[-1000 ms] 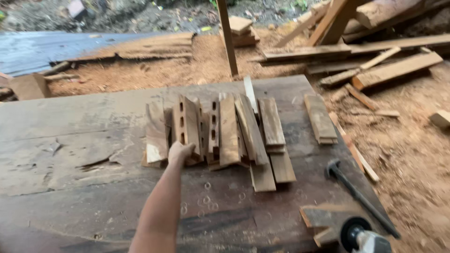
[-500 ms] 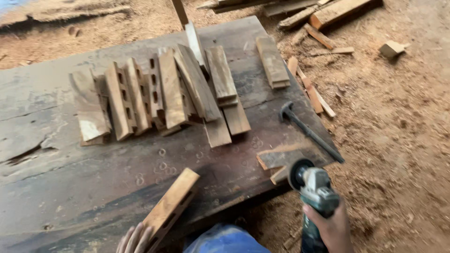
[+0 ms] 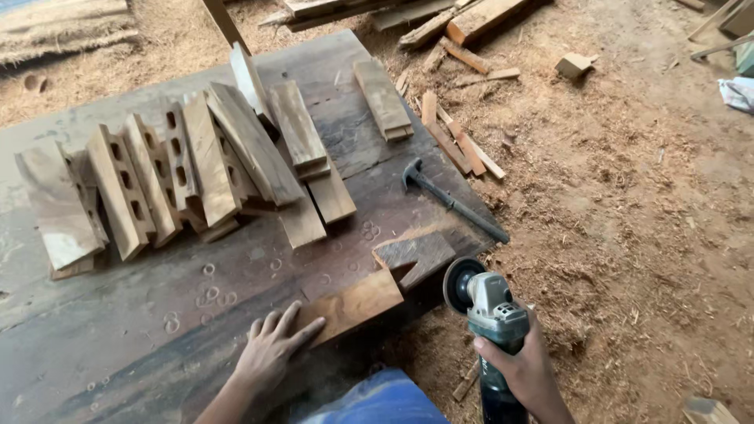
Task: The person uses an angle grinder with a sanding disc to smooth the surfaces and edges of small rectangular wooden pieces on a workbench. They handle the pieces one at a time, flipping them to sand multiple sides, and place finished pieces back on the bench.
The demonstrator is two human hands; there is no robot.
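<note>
While the dark wooden worktop (image 3: 157, 338) fills the view, a row of notched wooden pieces (image 3: 157, 184) lies at ten o'clock and a hammer (image 3: 452, 200) at two o'clock. At six o'clock the left hand (image 3: 271, 353), fingers spread, presses the wooden block (image 3: 353, 305) flat at the edge. The right hand (image 3: 526, 369) is wrapped around the angle grinder (image 3: 487, 302); I think firm pressure and fingers kept away from the disc are needed.

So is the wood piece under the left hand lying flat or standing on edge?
Flat: the wood piece lies broad face up on the workbench, left hand pressed on its near end.
</note>
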